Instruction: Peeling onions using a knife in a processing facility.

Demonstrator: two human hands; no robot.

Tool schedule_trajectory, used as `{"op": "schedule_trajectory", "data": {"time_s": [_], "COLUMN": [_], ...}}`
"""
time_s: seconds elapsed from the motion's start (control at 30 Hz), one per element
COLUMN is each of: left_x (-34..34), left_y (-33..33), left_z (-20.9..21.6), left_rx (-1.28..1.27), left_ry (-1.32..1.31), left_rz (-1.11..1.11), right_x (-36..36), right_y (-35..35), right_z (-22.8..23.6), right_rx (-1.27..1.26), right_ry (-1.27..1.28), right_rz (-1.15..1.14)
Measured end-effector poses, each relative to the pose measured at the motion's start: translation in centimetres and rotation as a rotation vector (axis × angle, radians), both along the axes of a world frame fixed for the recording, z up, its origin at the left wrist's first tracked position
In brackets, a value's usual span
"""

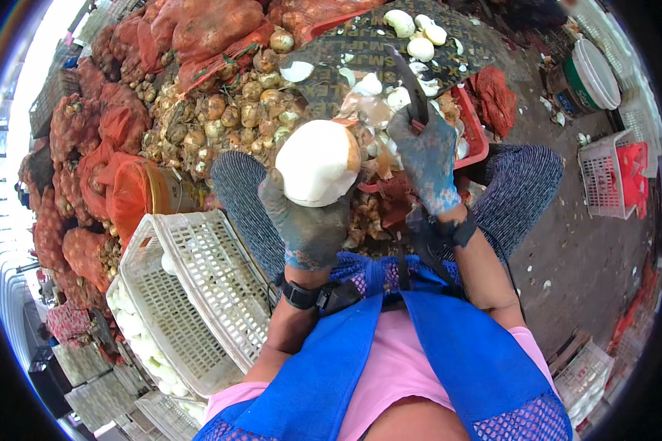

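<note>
A large onion (312,163), mostly peeled to white, rests in my gloved left hand (309,231), whose fingers curl around it from below. Some brown skin shows along its right side. My gloved right hand (428,151) is closed on a knife (410,82), its blade pointing up and away from me. The knife stands apart from the onion. Loose onion skins (379,117) lie between my two hands, above a red tray (475,125). Beyond the hands, a dark printed board (320,55) bears peeled onions (421,49) and scraps of white layers.
Unpeeled onions (224,114) are heaped at the far left, with red mesh sacks (206,29) behind. A white plastic crate (198,294) leans at my left, next to a bucket (165,187). To the right stand a lidded white bucket (587,77) and another crate (603,176).
</note>
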State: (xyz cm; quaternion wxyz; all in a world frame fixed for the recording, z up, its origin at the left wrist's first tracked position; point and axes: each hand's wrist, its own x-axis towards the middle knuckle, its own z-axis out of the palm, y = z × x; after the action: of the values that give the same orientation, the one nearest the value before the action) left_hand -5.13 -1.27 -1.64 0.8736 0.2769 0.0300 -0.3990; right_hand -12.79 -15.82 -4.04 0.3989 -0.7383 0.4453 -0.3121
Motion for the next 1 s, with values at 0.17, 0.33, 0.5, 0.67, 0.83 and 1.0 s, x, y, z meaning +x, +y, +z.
{"op": "schedule_trajectory", "data": {"time_s": [0.17, 0.33, 0.5, 0.67, 0.83, 1.0], "left_x": [0.1, 0.5, 0.5, 0.1, 0.4, 0.8], "left_y": [-0.9, -1.8, -1.4, -1.4, -1.1, -0.7], "left_z": [0.8, 0.7, 0.3, 1.0, 0.7, -0.8], "left_rx": [-0.088, -0.086, -0.002, 0.04, 0.093, 0.159], "left_ry": [0.067, 0.032, 0.079, -0.039, -0.162, -0.314], "left_rz": [-0.063, -0.046, -0.055, -0.013, 0.038, 0.02], "right_x": [-1.0, -1.2, -0.5, -0.3, -0.6, 0.0], "right_y": [-2.3, 2.1, 3.6, 3.7, 3.2, 3.2], "right_z": [-7.8, -0.3, 2.5, 2.5, 3.3, 3.1], "right_rx": [0.217, 0.119, -0.382, -0.422, -0.482, -0.522], "right_ry": [-0.015, -0.22, -0.287, -0.279, -0.212, -0.146], "right_rz": [0.038, 0.096, 0.262, 0.29, 0.375, 0.383]}}
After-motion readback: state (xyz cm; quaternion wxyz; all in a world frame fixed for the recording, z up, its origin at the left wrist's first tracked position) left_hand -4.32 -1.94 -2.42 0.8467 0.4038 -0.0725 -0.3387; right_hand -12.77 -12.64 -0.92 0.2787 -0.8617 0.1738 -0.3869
